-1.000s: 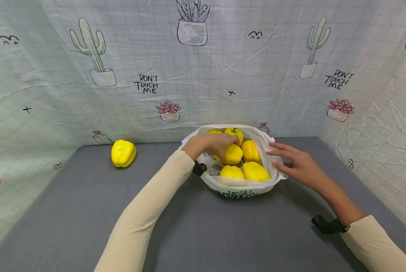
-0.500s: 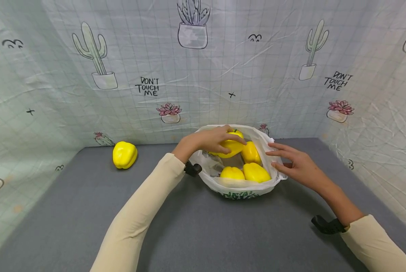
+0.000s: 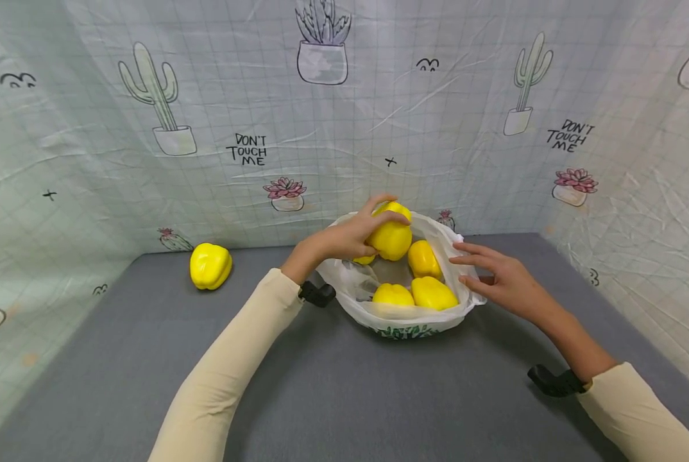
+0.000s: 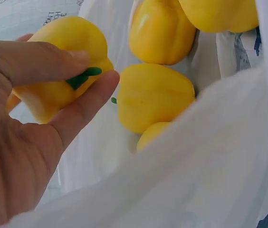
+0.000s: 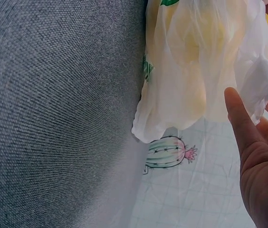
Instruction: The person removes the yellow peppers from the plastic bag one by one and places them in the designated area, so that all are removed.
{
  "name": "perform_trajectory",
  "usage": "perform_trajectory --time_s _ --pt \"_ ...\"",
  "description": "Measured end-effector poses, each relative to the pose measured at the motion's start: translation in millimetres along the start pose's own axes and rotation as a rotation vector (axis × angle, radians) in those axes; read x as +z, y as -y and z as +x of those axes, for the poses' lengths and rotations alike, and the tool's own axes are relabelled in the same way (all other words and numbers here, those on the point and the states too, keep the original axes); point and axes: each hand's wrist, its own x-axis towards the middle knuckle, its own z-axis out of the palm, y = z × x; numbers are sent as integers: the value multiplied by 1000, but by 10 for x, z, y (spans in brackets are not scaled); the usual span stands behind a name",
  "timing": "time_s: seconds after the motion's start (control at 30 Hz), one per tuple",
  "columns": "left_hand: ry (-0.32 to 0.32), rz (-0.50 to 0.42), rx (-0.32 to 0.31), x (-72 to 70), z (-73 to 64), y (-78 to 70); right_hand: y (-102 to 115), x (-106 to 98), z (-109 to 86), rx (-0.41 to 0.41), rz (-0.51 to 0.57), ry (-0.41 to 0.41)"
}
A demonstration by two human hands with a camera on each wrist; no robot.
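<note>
My left hand grips a yellow bell pepper and holds it up at the far side of a white plastic bag. In the left wrist view the thumb and fingers lie around that bell pepper, with its green stem showing between them. Several more yellow bell peppers lie inside the bag, whose mouth is wide. At the bag's right rim, my right hand has its fingers extended and fingertips right at the plastic. The right wrist view shows the thumb of the right hand held apart from its fingers.
Another yellow bell pepper rests on the grey tabletop at the back left. Close behind the bag hangs a pale curtain printed with cacti, and it continues along both sides.
My left hand has lifted one bell pepper from among the others, up and toward the back of the bag, turning it. The right hand has stayed at the rim.
</note>
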Motion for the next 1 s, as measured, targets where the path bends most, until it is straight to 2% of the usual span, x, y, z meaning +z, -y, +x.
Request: perform_trajectory --time_s 0.1,0.17,0.37,0.5,1.0 --pt "-12 5 8 4 -18 -14 0 -2 -2 3 2 3" --pt "-30 4 -9 21 -29 -31 -2 -2 -6 3 4 4" --pt "-139 -5 0 77 -70 -76 -4 -1 -13 -1 12 3" --pt "-173 -23 1 87 -109 -129 -8 6 -14 -1 18 7" --pt "-243 -285 -65 118 -255 -233 -38 24 -27 -4 17 1"
